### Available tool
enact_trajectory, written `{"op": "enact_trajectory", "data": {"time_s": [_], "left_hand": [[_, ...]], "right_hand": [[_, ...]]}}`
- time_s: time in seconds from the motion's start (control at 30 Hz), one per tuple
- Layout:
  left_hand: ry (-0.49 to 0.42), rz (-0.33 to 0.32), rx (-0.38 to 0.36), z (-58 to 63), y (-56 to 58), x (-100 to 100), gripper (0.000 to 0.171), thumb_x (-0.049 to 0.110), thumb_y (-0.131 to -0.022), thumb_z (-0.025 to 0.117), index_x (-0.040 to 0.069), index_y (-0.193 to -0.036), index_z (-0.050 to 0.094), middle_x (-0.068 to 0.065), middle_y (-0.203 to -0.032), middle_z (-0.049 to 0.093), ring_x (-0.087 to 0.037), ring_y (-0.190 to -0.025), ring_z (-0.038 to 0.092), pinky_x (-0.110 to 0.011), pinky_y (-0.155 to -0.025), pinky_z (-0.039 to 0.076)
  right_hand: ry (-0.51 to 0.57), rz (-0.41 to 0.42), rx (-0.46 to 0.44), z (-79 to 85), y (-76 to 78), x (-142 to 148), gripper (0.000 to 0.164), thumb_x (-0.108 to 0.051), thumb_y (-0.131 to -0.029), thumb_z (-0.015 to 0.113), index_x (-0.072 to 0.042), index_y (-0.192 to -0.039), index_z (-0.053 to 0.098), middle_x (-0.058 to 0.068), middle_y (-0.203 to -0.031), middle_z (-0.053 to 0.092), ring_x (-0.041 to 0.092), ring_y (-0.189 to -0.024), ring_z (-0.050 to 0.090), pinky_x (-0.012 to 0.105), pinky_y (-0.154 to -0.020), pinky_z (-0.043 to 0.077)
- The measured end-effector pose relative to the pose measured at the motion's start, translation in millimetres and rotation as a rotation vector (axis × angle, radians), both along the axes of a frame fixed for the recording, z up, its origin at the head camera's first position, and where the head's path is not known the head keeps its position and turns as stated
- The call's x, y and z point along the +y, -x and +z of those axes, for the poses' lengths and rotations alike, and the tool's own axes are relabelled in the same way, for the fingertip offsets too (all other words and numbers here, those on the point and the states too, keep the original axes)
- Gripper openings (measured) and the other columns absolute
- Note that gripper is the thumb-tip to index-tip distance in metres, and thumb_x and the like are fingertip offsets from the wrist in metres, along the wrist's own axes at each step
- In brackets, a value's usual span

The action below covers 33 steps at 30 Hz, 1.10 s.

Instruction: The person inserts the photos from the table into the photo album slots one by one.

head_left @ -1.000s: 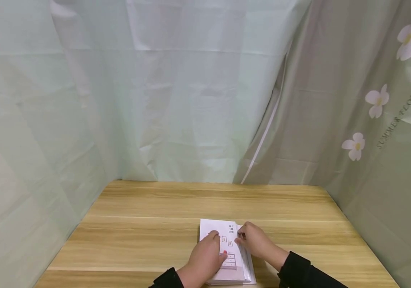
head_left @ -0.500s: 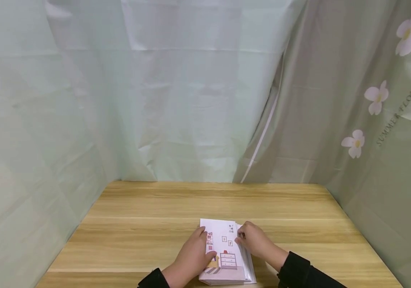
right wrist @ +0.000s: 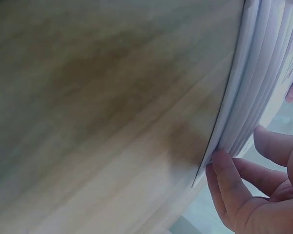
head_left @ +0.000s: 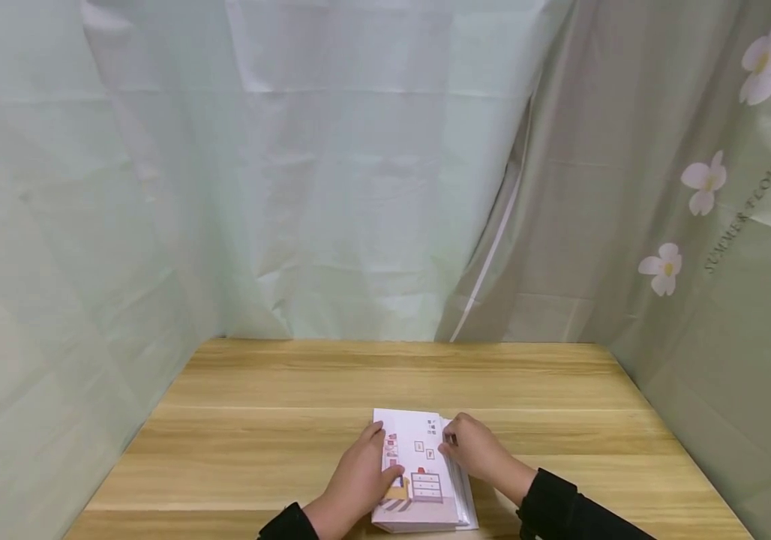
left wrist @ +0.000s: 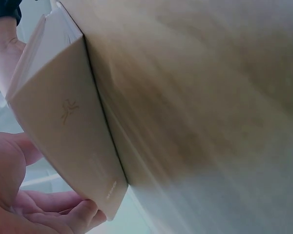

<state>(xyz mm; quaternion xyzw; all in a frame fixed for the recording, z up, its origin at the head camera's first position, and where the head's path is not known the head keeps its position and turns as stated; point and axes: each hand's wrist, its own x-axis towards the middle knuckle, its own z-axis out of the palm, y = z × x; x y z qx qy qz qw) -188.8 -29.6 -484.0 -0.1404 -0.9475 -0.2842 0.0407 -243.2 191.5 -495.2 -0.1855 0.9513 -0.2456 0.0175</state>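
A thick photo album (head_left: 429, 487) with a white-and-pink illustrated cover lies closed on the wooden table, near its front edge. My left hand (head_left: 356, 469) holds its spine side, thumb on the cover and fingertips at the far end of the spine. In the left wrist view the plain spine (left wrist: 71, 122) faces the camera, bearing a small gold figure. On the opposite side, my right hand (head_left: 480, 451) has its thumb by the cover's edge and its curled fingertips against the page edges. The layered pages (right wrist: 251, 83) show in the right wrist view, where the right fingers (right wrist: 229, 178) grip them near a corner.
The wooden table (head_left: 277, 420) stretches beyond the album. Pale cloth curtains (head_left: 358, 187) hang along its back and both sides, the right one printed with flowers (head_left: 703, 184) and lettering. Black sleeves (head_left: 571, 506) cover both forearms.
My left hand has slid leftward from the middle of the cover to the spine edge, uncovering more of the printed picture. The right hand stays at the page edges, and the album lies almost still.
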Motion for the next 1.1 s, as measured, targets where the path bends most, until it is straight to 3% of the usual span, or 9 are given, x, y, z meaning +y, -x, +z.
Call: {"op": "enact_trajectory", "data": {"time_s": [0.47,0.67,0.93,1.1], "left_hand": [[-0.024,0.024,-0.014,-2.5,6.1,-0.9,0.061,0.024,-0.085,0.081,-0.014,-0.127,0.058,-0.025,-0.142,0.051,-0.041,-0.124,0.056,-0.051,-0.102,0.046],[-0.023,0.020,-0.019,-5.1,6.7,-0.7,0.062,0.026,-0.085,0.081,-0.013,-0.128,0.059,-0.024,-0.142,0.051,-0.039,-0.126,0.055,-0.051,-0.103,0.046],[-0.022,-0.021,-0.018,-0.6,6.2,-3.8,0.069,0.027,-0.082,0.083,-0.013,-0.131,0.056,-0.027,-0.144,0.048,-0.043,-0.126,0.054,-0.052,-0.104,0.045],[-0.028,-0.024,-0.057,4.1,6.0,-7.1,0.069,0.029,-0.086,0.079,-0.011,-0.136,0.053,-0.026,-0.148,0.043,-0.042,-0.128,0.052,-0.052,-0.105,0.043]], "right_hand": [[-0.003,-0.034,0.002,-1.8,5.8,-3.5,0.018,-0.011,-0.088,0.076,0.004,-0.099,0.074,0.002,-0.086,0.055,0.014,-0.075,0.050,0.028,-0.062,0.046],[-0.002,-0.046,-0.037,0.4,4.7,-2.8,0.022,-0.013,-0.089,0.076,0.004,-0.103,0.074,0.003,-0.088,0.056,0.014,-0.076,0.051,0.028,-0.062,0.047],[0.103,0.003,-0.029,4.3,4.5,6.4,0.020,-0.011,-0.086,0.079,0.005,-0.098,0.074,0.007,-0.088,0.058,0.017,-0.077,0.052,0.030,-0.064,0.046],[0.144,0.010,-0.051,7.0,5.2,14.8,0.026,-0.014,-0.086,0.079,0.005,-0.103,0.074,0.012,-0.097,0.066,0.020,-0.081,0.062,0.031,-0.067,0.052]]}}
